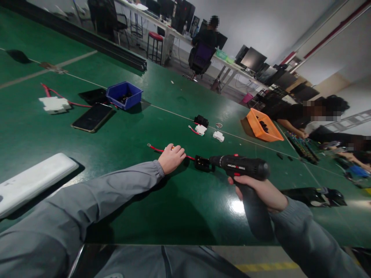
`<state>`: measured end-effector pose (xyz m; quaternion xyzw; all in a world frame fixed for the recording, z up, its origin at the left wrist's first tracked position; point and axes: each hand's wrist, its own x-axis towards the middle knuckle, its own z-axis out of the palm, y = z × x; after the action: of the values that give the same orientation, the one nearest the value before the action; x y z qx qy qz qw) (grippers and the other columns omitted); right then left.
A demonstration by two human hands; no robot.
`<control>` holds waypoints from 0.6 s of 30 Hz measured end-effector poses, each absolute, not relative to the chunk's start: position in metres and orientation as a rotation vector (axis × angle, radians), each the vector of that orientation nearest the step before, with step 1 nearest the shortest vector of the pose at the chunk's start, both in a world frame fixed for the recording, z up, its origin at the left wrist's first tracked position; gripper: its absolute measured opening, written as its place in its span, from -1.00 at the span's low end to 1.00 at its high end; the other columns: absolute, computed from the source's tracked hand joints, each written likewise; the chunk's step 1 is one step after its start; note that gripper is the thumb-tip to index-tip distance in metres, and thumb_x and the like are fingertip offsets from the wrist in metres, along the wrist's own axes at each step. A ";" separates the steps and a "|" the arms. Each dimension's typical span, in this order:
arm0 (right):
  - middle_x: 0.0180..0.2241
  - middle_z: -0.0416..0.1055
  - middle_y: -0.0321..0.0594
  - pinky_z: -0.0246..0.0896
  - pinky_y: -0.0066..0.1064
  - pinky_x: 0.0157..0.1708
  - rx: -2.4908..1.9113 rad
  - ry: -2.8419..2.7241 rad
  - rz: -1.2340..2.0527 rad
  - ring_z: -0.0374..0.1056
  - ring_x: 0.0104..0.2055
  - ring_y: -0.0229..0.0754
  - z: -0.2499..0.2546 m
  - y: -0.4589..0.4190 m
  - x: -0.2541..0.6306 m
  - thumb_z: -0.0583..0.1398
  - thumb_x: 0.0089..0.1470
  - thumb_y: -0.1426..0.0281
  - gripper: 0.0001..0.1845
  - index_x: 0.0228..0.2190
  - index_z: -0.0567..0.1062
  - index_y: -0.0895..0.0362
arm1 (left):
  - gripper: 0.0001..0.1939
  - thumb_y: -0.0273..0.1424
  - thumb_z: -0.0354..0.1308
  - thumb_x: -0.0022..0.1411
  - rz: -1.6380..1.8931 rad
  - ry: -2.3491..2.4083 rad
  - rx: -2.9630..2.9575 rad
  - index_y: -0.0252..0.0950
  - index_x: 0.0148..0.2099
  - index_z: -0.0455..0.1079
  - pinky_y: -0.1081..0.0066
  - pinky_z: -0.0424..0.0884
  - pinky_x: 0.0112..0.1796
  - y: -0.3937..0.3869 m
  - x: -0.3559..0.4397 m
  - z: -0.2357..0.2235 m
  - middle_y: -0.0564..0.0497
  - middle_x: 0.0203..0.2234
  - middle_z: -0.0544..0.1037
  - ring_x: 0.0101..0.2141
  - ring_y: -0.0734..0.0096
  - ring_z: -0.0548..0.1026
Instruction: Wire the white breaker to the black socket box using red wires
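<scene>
My right hand (261, 189) is wrapped round the grip of a black cordless drill (243, 168). Its chuck points left, and the tip meets or nearly meets a small black housing (203, 163) lying on the green table. To the left, my left hand (172, 159) is closed over a mostly hidden part; a bit of white and orange shows above the fingers. A red wire (156, 149) with a ring terminal comes out on its left, and red wire also runs from it to the black housing. Beyond lie a white module (200, 129) with a red lead, another white module (218, 136) and a black housing (201, 121).
A blue bin (124, 95) with dark parts, a phone (92, 117) and a white wired module (55, 104) lie left. A long white case (34, 181) is near my left sleeve. An orange basket (263, 125) stands right, with people working beyond it.
</scene>
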<state>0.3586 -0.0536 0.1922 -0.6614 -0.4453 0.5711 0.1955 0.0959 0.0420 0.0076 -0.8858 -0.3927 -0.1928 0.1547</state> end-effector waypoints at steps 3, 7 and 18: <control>-0.68 0.39 -0.24 0.04 -0.44 -0.63 -1.866 -1.234 1.614 0.25 -0.65 -0.25 0.189 -0.050 0.360 0.28 -0.03 0.09 -0.61 -0.38 0.50 0.19 | -0.80 -0.49 -0.04 0.36 -0.565 -1.116 -2.540 -0.29 -0.24 0.41 0.12 0.17 -0.16 0.042 0.096 0.008 -0.09 -0.32 0.42 -0.21 0.19 0.32; -0.69 0.38 -0.24 0.02 -0.44 -0.64 -1.869 -1.210 1.637 0.23 -0.66 -0.27 0.185 -0.048 0.361 0.28 -0.02 0.09 -0.62 -0.40 0.50 0.18 | -0.81 -0.49 -0.03 0.35 -0.569 -1.111 -2.531 -0.29 -0.24 0.41 0.12 0.18 -0.17 0.042 0.096 0.008 -0.09 -0.32 0.42 -0.22 0.19 0.33; -0.71 0.38 -0.25 0.08 -0.42 -0.60 -1.903 -1.207 1.630 0.25 -0.65 -0.27 0.189 -0.048 0.357 0.31 -0.07 0.08 -0.62 -0.50 0.48 0.17 | -0.81 -0.50 -0.03 0.35 -0.577 -1.113 -2.519 -0.29 -0.26 0.40 0.12 0.18 -0.17 0.043 0.096 0.007 -0.09 -0.33 0.41 -0.23 0.20 0.32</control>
<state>0.3572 -0.0482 0.1887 -0.6732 -0.4270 0.5765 0.1791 0.0965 0.0428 0.0066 -0.8832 -0.3904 -0.2022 0.1633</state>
